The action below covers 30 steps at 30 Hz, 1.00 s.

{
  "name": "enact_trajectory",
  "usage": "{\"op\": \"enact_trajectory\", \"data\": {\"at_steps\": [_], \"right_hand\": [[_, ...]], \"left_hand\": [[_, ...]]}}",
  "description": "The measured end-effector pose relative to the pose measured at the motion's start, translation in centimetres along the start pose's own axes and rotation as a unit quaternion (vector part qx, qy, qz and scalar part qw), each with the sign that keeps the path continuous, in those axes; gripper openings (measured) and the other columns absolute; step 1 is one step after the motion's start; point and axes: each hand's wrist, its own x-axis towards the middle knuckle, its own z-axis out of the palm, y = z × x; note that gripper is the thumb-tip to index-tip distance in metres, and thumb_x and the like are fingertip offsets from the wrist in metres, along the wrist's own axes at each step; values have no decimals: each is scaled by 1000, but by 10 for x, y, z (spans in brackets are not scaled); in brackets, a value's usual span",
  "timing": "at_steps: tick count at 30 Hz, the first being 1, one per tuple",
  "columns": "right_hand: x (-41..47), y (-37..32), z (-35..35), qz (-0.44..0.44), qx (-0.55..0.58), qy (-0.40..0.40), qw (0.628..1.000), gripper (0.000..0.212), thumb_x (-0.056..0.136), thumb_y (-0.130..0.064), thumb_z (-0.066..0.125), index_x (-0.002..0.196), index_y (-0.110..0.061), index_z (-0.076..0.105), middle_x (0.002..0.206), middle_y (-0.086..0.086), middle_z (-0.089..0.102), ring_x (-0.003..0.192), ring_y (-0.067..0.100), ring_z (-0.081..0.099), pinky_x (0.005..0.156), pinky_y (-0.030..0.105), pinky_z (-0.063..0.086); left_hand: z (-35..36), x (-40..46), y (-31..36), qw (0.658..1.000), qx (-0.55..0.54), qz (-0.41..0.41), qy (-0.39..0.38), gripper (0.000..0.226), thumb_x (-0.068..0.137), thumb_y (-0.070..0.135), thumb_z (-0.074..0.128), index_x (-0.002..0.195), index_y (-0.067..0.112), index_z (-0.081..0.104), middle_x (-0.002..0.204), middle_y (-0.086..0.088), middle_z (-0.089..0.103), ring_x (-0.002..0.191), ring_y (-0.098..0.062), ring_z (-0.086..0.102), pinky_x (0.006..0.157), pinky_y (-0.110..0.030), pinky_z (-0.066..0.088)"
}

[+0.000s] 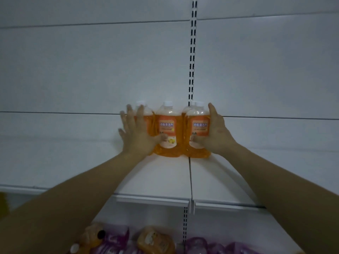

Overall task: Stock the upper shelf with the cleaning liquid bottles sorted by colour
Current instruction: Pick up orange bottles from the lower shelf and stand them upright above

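Several orange cleaning liquid bottles with white caps stand upright in a tight cluster at the back of the white upper shelf [165,176]. The middle orange bottle [167,125] shows its orange label. My left hand [135,132] presses against the left orange bottle [147,114], fingers spread over it and thumb reaching the middle one. My right hand [214,132] wraps the right orange bottle [199,123] from its right side. Another bottle stands half hidden behind the right one.
The white back panel [91,70] has a slotted upright [192,52] just behind the cluster. Below the shelf edge [156,199] lie more orange bottles [156,241] and purple bottles [198,244] in a jumble.
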Motion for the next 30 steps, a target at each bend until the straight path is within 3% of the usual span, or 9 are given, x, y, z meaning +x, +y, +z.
{"op": "enact_trajectory", "data": {"at_steps": [6, 12, 15, 18, 20, 22, 24, 26, 30], "right_hand": [[5, -14, 18, 19, -49, 6, 999, 122, 73, -43, 80, 149, -36, -15, 156, 9, -2, 134, 36, 36, 103, 49, 43], [6, -5, 19, 9, -64, 5, 998, 120, 75, -42, 78, 149, -35, -16, 157, 7, -4, 132, 36, 39, 100, 49, 45], [4, -4, 14, 5, -62, -9, 998, 119, 76, -43, 77, 149, -35, -16, 158, 7, -5, 131, 36, 41, 100, 47, 45], [0, -11, 5, 27, -76, -26, 996, 117, 76, -49, 75, 149, -36, -15, 159, 8, -6, 136, 37, 34, 105, 49, 41], [-5, -18, -3, 46, -104, -28, 993, 113, 77, -53, 72, 151, -35, -12, 160, 7, -9, 143, 36, 21, 110, 50, 34], [-15, -27, -12, 50, -138, -30, 989, 105, 79, -57, 68, 153, -31, -3, 161, 6, -5, 146, 33, 15, 112, 49, 30], [-27, -37, -23, 38, -164, -37, 985, 92, 80, -59, 65, 152, -28, 17, 158, 7, 14, 142, 32, 25, 109, 47, 34], [-44, -47, -35, 29, -176, -44, 983, 79, 81, -61, 62, 146, -26, 33, 148, 7, 35, 132, 29, 39, 102, 43, 38], [-92, -57, -66, 46, -226, -62, 971, 74, 86, -65, 53, 146, -25, 36, 152, 6, 36, 136, 27, 36, 107, 43, 34]], "left_hand": [[13, 2, -18, 991, -110, -75, -35, 137, 55, 54, 83, 145, 36, -19, 156, -9, -3, 137, -36, 30, 106, -48, 38], [14, 2, -17, 993, -88, -70, -26, 134, 60, 54, 81, 146, 31, -20, 153, -9, 4, 134, -33, 32, 104, -46, 39], [0, 2, -23, 987, -128, -55, -75, 127, 69, 41, 80, 146, 32, -21, 156, -6, -4, 137, -27, 30, 108, -40, 35], [-22, 1, -28, 985, -79, -64, -142, 118, 75, 38, 75, 147, 33, -18, 158, -4, -13, 141, -26, 26, 112, -41, 31], [-41, -8, -18, 979, -74, -31, -185, 103, 76, 36, 75, 151, 31, 5, 158, -3, 1, 138, -25, 33, 110, -39, 34], [-62, -27, 1, 964, -98, 23, -247, 74, 79, 34, 73, 142, 33, 33, 146, 5, 32, 131, -21, 41, 104, -36, 39], [-80, -49, 23, 945, -73, 63, -314, 62, 86, 34, 66, 141, 32, 36, 136, 13, 40, 132, -15, 37, 103, -32, 33], [-93, -69, 43, 935, -11, 101, -340, 65, 88, 42, 61, 145, 29, 31, 149, 9, 33, 137, -17, 31, 106, -32, 28], [-111, -117, 81, 904, -7, 190, -384, 70, 86, 47, 60, 146, 27, 31, 154, 6, 27, 139, -15, 28, 108, -27, 24]]}}
